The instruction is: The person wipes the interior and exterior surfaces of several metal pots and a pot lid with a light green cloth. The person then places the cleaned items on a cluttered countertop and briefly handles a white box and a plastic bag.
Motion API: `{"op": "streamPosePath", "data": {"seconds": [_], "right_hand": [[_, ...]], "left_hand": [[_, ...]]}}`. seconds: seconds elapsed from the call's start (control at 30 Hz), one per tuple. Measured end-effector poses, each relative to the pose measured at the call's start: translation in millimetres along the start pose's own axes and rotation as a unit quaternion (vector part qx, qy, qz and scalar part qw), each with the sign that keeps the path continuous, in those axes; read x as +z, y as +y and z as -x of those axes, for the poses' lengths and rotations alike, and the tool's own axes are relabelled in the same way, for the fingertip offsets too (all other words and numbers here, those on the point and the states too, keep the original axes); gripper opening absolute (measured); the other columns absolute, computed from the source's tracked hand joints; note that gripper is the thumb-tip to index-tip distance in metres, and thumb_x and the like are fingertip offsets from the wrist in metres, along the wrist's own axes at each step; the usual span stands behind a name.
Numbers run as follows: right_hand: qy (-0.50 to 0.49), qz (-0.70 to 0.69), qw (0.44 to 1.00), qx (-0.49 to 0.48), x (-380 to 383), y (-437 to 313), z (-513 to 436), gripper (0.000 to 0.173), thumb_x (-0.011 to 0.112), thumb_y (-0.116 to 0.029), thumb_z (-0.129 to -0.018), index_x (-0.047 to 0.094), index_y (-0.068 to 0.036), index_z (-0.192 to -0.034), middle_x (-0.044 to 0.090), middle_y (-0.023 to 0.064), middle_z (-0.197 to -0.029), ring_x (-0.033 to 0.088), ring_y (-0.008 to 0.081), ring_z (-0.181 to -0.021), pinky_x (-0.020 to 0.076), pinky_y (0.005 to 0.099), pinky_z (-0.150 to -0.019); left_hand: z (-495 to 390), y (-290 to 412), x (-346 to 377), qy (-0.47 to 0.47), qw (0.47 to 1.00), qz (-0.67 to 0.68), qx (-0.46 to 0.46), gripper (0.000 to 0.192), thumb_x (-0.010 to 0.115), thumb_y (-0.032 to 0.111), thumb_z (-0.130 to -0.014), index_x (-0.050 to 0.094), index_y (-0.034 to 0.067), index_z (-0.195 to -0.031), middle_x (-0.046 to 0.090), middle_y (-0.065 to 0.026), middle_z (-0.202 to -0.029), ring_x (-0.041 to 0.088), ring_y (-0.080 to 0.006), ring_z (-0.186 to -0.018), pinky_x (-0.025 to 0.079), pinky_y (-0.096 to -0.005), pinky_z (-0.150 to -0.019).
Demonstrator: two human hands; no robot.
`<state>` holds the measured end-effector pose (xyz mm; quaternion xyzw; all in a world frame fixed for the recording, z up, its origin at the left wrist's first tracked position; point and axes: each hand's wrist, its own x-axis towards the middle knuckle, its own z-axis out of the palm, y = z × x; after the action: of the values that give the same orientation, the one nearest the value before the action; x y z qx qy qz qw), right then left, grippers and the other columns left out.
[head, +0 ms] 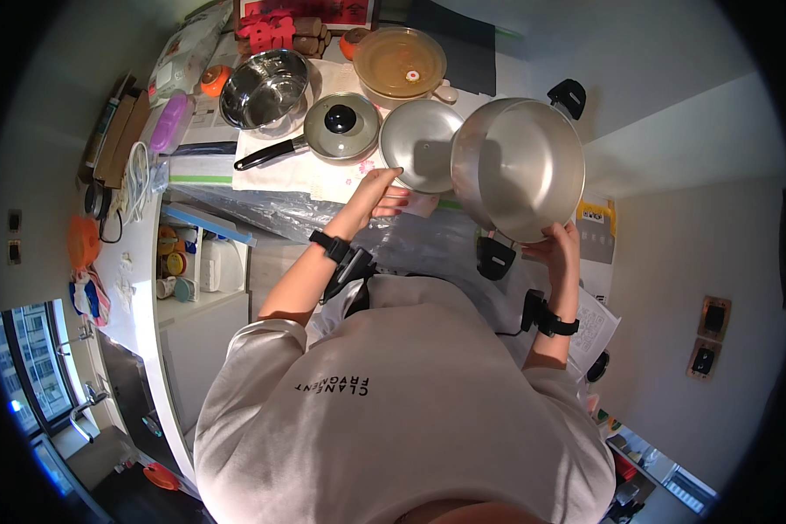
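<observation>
My right hand (553,245) grips the lower rim of a large stainless steel pot (530,157), whose open mouth faces me. The pot has one black side handle (568,98) at its upper right and another black handle (496,259) below. My left hand (381,195) is at the lower left rim of a round metal lid (422,134), thumb over the edge and fingers beneath it. The lid shows a small mark at its centre, and the pot overlaps its right side. Left of it stands a saucepan (350,147) with a glass lid, a black knob (340,119) and a long black handle (265,154).
A steel bowl-shaped pot (266,92) and an amber-lidded pot (399,62) stand farther back on a cloth (331,180). A purple container (171,123) and coiled white cable (137,180) lie at the left. Clear plastic sheeting (406,232) hangs along the table front.
</observation>
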<state>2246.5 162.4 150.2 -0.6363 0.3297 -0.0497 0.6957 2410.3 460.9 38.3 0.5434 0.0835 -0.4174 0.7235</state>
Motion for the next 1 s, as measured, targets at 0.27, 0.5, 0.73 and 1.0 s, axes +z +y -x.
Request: {"op": "streamPosePath", "data": {"seconds": [0.27, 0.5, 0.73, 1.0], "right_hand": [[0.015, 0.031, 0.999, -0.004, -18, -4, 12, 0.035, 0.048, -0.006, -0.074, 0.051, 0.004, -0.107, 0.056, 0.0051, -0.067, 0.044, 0.0091, -0.038, 0.0586, 0.0328, -0.051], [0.032, 0.046, 0.998, -0.003, -29, -4, 23, 0.033, 0.05, -0.007, -0.073, 0.052, 0.001, -0.105, 0.058, 0.0063, -0.075, 0.05, 0.0128, -0.042, 0.0538, 0.0283, -0.044], [0.011, 0.063, 0.998, 0.007, -27, -15, 14, 0.033, 0.051, -0.009, -0.076, 0.053, 0.0, -0.108, 0.057, 0.0047, -0.072, 0.052, 0.0125, -0.046, 0.0551, 0.0292, -0.049], [-0.062, 0.08, 0.991, 0.091, 34, -6, -14, 0.041, 0.051, -0.015, -0.08, 0.049, -0.001, -0.118, 0.066, 0.0163, -0.088, 0.07, 0.0285, -0.065, 0.0595, 0.0328, -0.055]], "left_hand": [[-17, 3, 9, 0.0, 0.997, 0.027, 0.074, 0.036, 0.05, 0.006, -0.087, 0.043, 0.0, -0.122, 0.067, -0.0155, -0.086, 0.07, -0.0203, -0.066, 0.058, -0.0276, -0.054], [37, 22, 17, 0.051, 0.989, -0.01, 0.138, 0.038, 0.053, 0.006, -0.087, 0.045, 0.0, -0.125, 0.068, -0.0151, -0.09, 0.071, -0.0219, -0.07, 0.058, -0.0261, -0.058], [153, 37, 1, 0.191, 0.966, -0.048, 0.17, 0.035, 0.05, 0.009, -0.089, 0.047, 0.0, -0.122, 0.068, -0.016, -0.093, 0.071, -0.0237, -0.071, 0.058, -0.0271, -0.061], [236, 30, -26, 0.344, 0.907, 0.028, 0.24, 0.03, 0.049, 0.008, -0.088, 0.049, 0.0, -0.117, 0.066, -0.0141, -0.094, 0.071, -0.0287, -0.072, 0.058, -0.0312, -0.064]]}}
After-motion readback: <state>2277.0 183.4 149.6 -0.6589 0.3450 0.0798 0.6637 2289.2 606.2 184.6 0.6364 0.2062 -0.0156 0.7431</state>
